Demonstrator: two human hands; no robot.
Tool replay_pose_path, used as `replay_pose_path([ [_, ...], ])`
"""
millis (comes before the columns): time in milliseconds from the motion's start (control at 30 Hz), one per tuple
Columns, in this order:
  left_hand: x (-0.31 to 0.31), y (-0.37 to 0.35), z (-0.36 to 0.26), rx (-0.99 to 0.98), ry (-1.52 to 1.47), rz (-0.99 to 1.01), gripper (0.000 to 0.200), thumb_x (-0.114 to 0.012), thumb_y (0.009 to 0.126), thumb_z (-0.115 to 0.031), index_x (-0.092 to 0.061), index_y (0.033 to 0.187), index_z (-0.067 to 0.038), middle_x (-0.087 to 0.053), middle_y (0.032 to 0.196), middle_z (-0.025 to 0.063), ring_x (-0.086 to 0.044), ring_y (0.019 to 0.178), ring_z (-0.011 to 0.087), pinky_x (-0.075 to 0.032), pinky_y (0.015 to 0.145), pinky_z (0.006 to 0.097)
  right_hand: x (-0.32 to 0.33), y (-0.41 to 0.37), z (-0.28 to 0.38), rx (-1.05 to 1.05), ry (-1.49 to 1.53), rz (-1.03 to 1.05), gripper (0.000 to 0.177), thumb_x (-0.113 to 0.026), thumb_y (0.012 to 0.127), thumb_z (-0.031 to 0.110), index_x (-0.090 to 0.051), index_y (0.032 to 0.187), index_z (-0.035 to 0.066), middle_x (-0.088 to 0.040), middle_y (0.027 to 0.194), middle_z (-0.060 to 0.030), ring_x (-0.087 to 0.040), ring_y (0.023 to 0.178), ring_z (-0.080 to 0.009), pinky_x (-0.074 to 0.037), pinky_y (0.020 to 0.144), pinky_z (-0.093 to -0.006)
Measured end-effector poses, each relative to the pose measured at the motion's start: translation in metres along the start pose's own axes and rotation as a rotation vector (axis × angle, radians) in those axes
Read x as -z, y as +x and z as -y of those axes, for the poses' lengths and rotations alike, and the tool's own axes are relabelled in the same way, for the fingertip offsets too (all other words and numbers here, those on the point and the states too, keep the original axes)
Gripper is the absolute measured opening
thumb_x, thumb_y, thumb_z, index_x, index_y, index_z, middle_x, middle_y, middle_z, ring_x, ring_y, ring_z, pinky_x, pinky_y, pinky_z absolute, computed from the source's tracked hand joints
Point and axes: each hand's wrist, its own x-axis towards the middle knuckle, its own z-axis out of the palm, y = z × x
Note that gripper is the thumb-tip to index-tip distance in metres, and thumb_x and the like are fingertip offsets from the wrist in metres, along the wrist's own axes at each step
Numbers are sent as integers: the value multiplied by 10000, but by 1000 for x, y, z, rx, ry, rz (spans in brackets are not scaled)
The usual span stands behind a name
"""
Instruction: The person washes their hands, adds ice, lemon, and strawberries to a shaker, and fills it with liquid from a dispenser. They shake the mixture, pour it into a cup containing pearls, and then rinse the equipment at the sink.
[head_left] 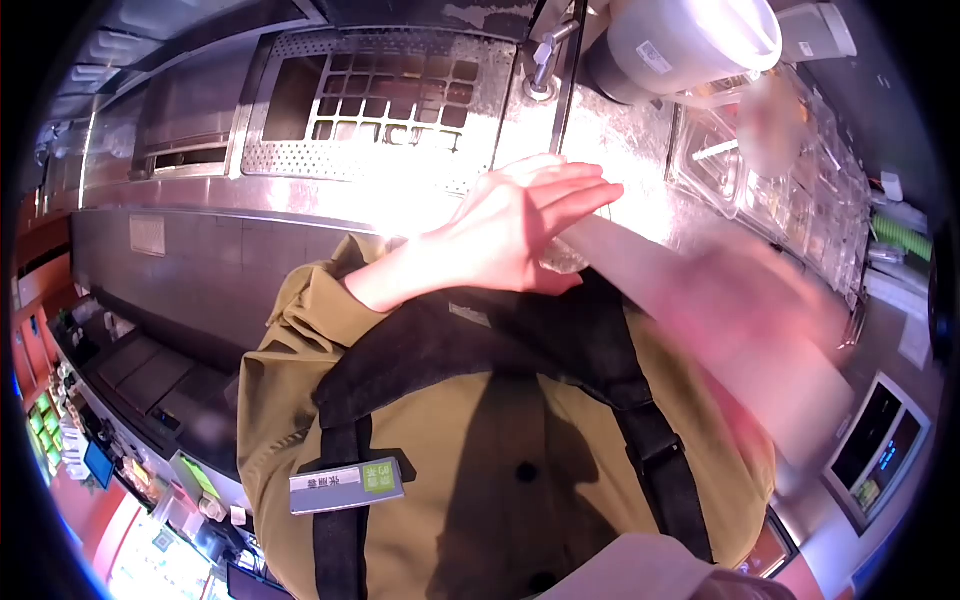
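Observation:
My left hand point(515, 225) comes out of an olive sleeve and is held over the edge of a steel counter point(620, 150), fingers stretched out and close together, pointing right. Something small and translucent point(560, 258) shows just under its palm; I cannot tell whether the hand touches it. My right hand and forearm point(740, 310) are a pink motion blur running from below the left hand toward the lower right, so its fingers cannot be made out. My olive jacket, black apron and name badge point(345, 485) fill the lower middle.
A perforated drain grid point(380, 100) is set into the counter, with a tap point(545, 60) to its right. A large white container point(690, 40) stands at the back. Clear lidded tubs point(780, 170) line the right side. A small screen point(880, 450) sits at the lower right.

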Motion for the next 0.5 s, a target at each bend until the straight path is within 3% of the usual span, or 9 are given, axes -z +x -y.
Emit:
replay_pose_path([
  [100, 2, -1, -1, 113, -104, 27, 721, -744, 517, -206, -508, 1182, -55, -544, 1127, 147, -530, 1047, 285, -450, 867, 357, -18, 4, -48, -83, -32, -67, 225, -638, 762, 177, -532, 915, 50, -551, 788, -73, -545, 724, -173, -460, 692, -289],
  [167, 2, 2, -3, 54, -18, 48, 720, -743, 520, -216, -509, 1181, -53, -544, 1125, 147, -514, 1068, 283, -443, 875, 359, -3, 5, -17, 14, -38, -36, 249, -647, 760, 200, -523, 917, 52, -548, 773, -72, -544, 695, -172, -462, 670, -291],
  [267, 3, 3, -7, 72, -23, 43, 718, -742, 519, -215, -510, 1176, -40, -545, 1128, 158, -506, 1076, 285, -428, 896, 351, 26, 11, 38, 145, -204, 174, 286, -660, 757, 234, -509, 920, 55, -543, 751, -71, -543, 652, -171, -465, 638, -294],
  [333, 1, 2, -1, 24, 10, -14, 719, -744, 518, -219, -511, 1177, -52, -547, 1120, 160, -502, 1081, 281, -421, 902, 354, -1, 16, 39, -702, 2, -68, 203, -689, 696, 78, -586, 866, 39, -554, 732, -62, -557, 701, -199, -457, 678, -284],
  [400, 3, 4, -3, 39, -38, -12, 711, -745, 518, -221, -517, 1168, -51, -548, 1113, 160, -504, 1078, 280, -424, 897, 358, -7, 3, 3, -822, 277, -153, 292, -693, 642, 15, -605, 918, 52, -572, 823, -100, -553, 803, -198, -441, 752, -266],
  [467, 0, 2, -5, 56, -37, 3, 699, -746, 516, -220, -523, 1156, -51, -550, 1106, 157, -512, 1066, 278, -429, 889, 360, 4, 6, 19, -593, -43, 16, 162, -629, 688, 42, -592, 844, 63, -575, 814, -69, -551, 797, -175, -438, 740, -260],
  [500, -2, 2, -5, 55, -7, 2, 692, -746, 514, -217, -527, 1149, -50, -552, 1102, 154, -520, 1054, 278, -433, 883, 361, 11, 14, 37, -700, -120, 75, 80, -595, 723, 59, -584, 802, 67, -577, 804, -46, -551, 787, -167, -437, 735, -254],
])
